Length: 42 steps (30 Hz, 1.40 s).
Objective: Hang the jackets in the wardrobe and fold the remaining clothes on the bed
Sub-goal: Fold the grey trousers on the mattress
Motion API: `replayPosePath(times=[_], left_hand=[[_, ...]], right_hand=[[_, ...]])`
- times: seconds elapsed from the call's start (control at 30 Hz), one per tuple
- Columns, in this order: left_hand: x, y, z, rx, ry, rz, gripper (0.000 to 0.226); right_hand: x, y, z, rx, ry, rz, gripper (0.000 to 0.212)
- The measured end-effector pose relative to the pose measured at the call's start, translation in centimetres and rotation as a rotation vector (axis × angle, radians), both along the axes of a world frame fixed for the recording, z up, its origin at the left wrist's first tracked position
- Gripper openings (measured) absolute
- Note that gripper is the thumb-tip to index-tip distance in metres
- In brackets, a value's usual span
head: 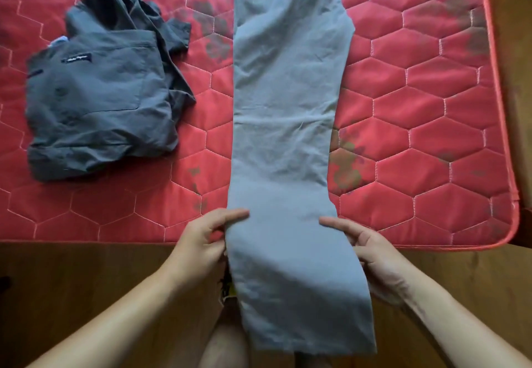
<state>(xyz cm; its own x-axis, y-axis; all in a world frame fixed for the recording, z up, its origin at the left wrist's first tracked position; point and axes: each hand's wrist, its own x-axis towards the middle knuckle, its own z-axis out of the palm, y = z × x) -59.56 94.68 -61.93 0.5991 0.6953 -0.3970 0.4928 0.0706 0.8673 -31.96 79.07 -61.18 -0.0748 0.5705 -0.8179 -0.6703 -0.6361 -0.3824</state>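
trousers (283, 114) lie pinched between left hand (201, 241) and right hand (371, 249).

The mattress (417, 102) was a strong coral red, quilted all over in a honeycomb of hexagons stitched with pale pinkish thread. Murky grey-green blotches (214, 30), perhaps a faded flower print, broke the red in several patches. Its edge piping was a lighter orange-red. The trousers (288, 108) were a plain, muted blue-grey with no pattern. The shirt (100, 94) was a dark charcoal grey, also plain, and carried a small black label (77, 58) with white script too blurred to read. A scrap of white and pale blue (60, 40) showed at the shirt's upper left edge. The wood surface (86, 281) beside the mattress was a warm mid-brown.
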Motion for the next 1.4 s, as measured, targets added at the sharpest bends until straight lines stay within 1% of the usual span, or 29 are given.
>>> replayPosePath(times=[0.07, 0.1, 0.13, 0.17, 0.2, 0.23, 0.27, 0.3, 0.33, 0.37, 0.43, 0.5, 0.53, 0.6, 0.63, 0.67, 0.73, 0.83, 0.9, 0.97, 1.03, 1.1, 1.17, 1.23, 1.27, 1.3, 1.33, 1.37, 1.4], left_hand=[[1.3, 2.4, 1.4, 0.494, -0.058, -0.16, 0.045], [2.1, 4.2, 2.0, 0.648, -0.105, -0.206, 0.037], [3.0, 6.3, 2.4, 0.73, -0.142, -0.219, 0.028], [4.3, 8.6, 2.5, 0.723, -0.168, -0.181, 0.02], [6.0, 11.1, 2.6, 0.609, -0.192, -0.087, 0.015], [8.0, 13.6, 2.6, 0.391, -0.211, 0.038, 0.012], [9.9, 16.0, 2.3, 0.098, -0.232, 0.158, 0.011], [11.5, 17.9, 1.6, -0.171, -0.24, 0.238, 0.014], [12.6, 19.3, 0.3, -0.368, -0.205, 0.277, 0.017], [13.1, 20.0, -1.0, -0.482, -0.115, 0.287, 0.021], [12.7, 19.6, -3.5, -0.583, 0.092, 0.246, 0.028], [11.2, 18.0, -5.4, -0.627, 0.167, 0.228, 0.028], [10.5, 17.3, -6.1, -0.627, 0.147, 0.243, 0.023], [9.5, 16.3, -6.9, -0.548, 0.056, 0.26, 0.01], [9.1, 15.9, -7.0, -0.5, 0.012, 0.242, 0.008], [8.9, 15.6, -7.1, -0.47, -0.028, 0.221, 0.013], [8.6, 15.3, -7.1, -0.449, -0.058, 0.196, 0.021], [9.1, 15.9, -7.0, -0.413, -0.059, 0.197, 0.017], [10.3, 17.0, -7.1, -0.348, -0.101, 0.24, 0.017], [11.4, 18.2, -7.4, -0.301, -0.13, 0.311, 0.022], [11.9, 19.0, -7.8, -0.26, -0.079, 0.31, 0.029], [12.2, 19.0, -8.0, -0.178, 0.042, 0.251, 0.041], [12.4, 18.6, -7.8, 0.07, 0.196, 0.208, 0.047], [12.2, 17.5, -6.9, 0.369, 0.306, 0.221, 0.036], [12.0, 16.9, -6.5, 0.409, 0.3, 0.241, 0.027], [11.7, 16.3, -6.1, 0.357, 0.284, 0.25, 0.021], [11.5, 15.6, -5.8, 0.24, 0.272, 0.26, 0.019], [11.4, 14.9, -5.4, 0.096, 0.27, 0.271, 0.02], [11.3, 14.4, -5.1, -0.007, 0.268, 0.289, 0.022]], right_hand=[[0.4, 2.1, 1.8, 0.181, -0.388, 0.154, 0.067], [0.9, 3.6, 2.8, 0.289, -0.568, 0.241, 0.07], [1.7, 5.4, 3.9, 0.386, -0.717, 0.303, 0.069], [2.7, 7.7, 4.8, 0.453, -0.824, 0.305, 0.063], [4.0, 10.2, 5.1, 0.478, -0.897, 0.243, 0.053], [5.4, 13.1, 5.0, 0.47, -0.931, 0.146, 0.04], [6.7, 16.2, 4.5, 0.444, -0.91, 0.069, 0.029], [7.7, 19.1, 3.7, 0.406, -0.813, 0.025, 0.021], [8.4, 21.3, 2.1, 0.345, -0.677, 0.013, 0.014], [8.8, 22.7, 0.1, 0.239, -0.56, 0.034, 0.011], [8.3, 22.7, -2.9, -0.019, -0.449, 0.172, 0.016], [7.3, 21.0, -4.7, -0.182, -0.357, 0.235, 0.026], [7.0, 20.2, -5.3, -0.196, -0.278, 0.206, 0.023], [6.6, 19.2, -6.0, -0.152, -0.182, 0.073, 0.012], [6.4, 18.9, -6.2, -0.108, -0.16, 0.01, 0.017], [6.4, 18.5, -6.6, -0.064, -0.169, -0.025, 0.031], [6.4, 18.1, -6.6, 0.012, -0.362, 0.014, 0.052], [7.1, 18.4, -6.0, 0.115, -0.605, 0.081, 0.038], [8.0, 20.3, -5.9, 0.129, -0.756, 0.11, 0.035], [9.0, 22.0, -6.4, 0.108, -0.781, 0.059, 0.033], [9.6, 22.8, -7.1, 0.059, -0.767, 0.076, 0.032], [9.3, 22.9, -7.3, 0.042, -0.889, 0.201, 0.04], [8.6, 22.7, -7.1, 0.078, -1.138, 0.324, 0.049], [7.7, 22.3, -6.7, 0.021, -1.267, 0.284, 0.037], [7.4, 22.1, -6.1, -0.012, -1.114, 0.129, 0.023], [7.0, 21.9, -5.5, -0.046, -0.845, -0.034, 0.026], [6.7, 21.3, -5.3, -0.079, -0.555, -0.151, 0.043], [6.4, 20.5, -5.1, -0.084, -0.396, -0.186, 0.056], [6.0, 19.8, -4.8, -0.073, -0.391, -0.126, 0.055]])
